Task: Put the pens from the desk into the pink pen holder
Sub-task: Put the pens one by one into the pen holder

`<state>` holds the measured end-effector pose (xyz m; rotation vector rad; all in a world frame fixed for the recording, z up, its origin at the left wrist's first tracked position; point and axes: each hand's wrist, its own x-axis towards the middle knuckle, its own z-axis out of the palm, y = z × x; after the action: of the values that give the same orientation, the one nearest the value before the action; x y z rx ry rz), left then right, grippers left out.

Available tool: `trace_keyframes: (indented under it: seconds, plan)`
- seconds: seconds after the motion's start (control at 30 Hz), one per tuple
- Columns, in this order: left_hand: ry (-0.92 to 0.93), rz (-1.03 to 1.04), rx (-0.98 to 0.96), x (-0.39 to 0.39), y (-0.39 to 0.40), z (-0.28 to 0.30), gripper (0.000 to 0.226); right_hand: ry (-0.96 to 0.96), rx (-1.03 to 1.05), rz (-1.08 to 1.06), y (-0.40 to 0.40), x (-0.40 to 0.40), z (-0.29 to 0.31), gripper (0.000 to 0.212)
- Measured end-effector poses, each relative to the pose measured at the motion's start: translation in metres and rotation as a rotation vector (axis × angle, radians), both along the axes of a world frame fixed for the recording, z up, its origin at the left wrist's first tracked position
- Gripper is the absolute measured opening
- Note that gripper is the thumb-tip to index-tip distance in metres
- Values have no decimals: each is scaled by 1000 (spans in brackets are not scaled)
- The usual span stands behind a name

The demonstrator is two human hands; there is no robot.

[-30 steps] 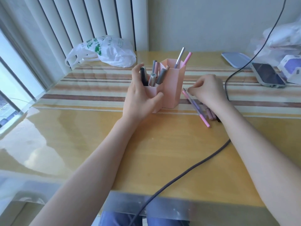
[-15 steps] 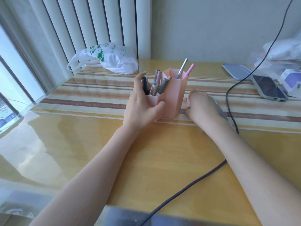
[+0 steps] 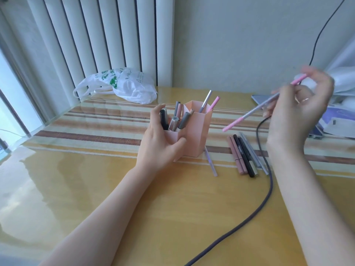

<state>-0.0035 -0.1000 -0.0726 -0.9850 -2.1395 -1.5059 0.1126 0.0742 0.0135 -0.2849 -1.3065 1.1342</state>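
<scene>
Watching this from across the room, I'd call it roughly half done. The pink pen holder (image 3: 194, 131) sits mid-desk and already has pens standing in it: about four in the short front compartment, two more in the tall back one. The left hand (image 3: 159, 143) grips the short compartment, fingers round its far side and thumb across the front, presumably to keep it from tipping.

The right hand (image 3: 299, 110) is up in the air to the right of the holder, well above the desk (image 3: 115, 189), pinching a pink-and-silver pen (image 3: 263, 105) between its fingers. The hand's a bit blurred, so I can't tell the exact finger placement. The pen slants down toward the holder, tip not over an opening yet.

Left to go: a bunch of pens (image 3: 245, 153), five or so, lying side by side on the desk just right of the holder, plus one pale lilac pen (image 3: 210, 162) lying right against the holder's base. A dark cable (image 3: 269, 181) runs alongside the bunch, could get in the way.
</scene>
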Motion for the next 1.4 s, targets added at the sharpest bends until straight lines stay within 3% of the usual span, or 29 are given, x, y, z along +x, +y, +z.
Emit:
trace_keyframes:
  seconds: [0.1,0.23,0.4,0.5,0.6,0.77,0.83,0.9,0.97,1.03,1.2,1.33,1.4]
  plan:
    - [-4,1,1,1,0,1,66,176,80,-20,-15,7,9,37]
    - [-14,-6,7,2,0,1,66,193,183,8,-28,4,3,30]
    - [-15,1,12,3,0,1,66,-55,389,41,-36,-13,-14,30]
    - [-11,7,6,4,0,2,67,-264,569,37,-34,-25,-33,17]
    - [-11,10,6,4,-1,3,67,-409,700,38,-32,-34,-44,30]
    - [-9,3,1,5,-1,3,67,-399,557,-36,-24,-30,-37,41]
    - [-2,3,-2,4,-1,3,66,-541,404,-37,-16,-25,-34,30]
    - [5,2,-2,3,-1,2,65,-879,321,40,-11,-21,-35,24]
    - [7,1,-1,2,0,2,66,-1204,329,142,-13,-19,-40,30]
    - [3,2,4,2,0,2,66,-1368,380,211,-17,-22,-48,30]
    - [8,5,6,2,0,2,66,-1508,543,248,-25,-30,-62,26]
    - [9,11,1,2,0,2,65,-1597,671,191,-33,-29,-63,6]
    - [11,10,0,2,0,2,65,-1614,679,192,-35,-29,-63,16]
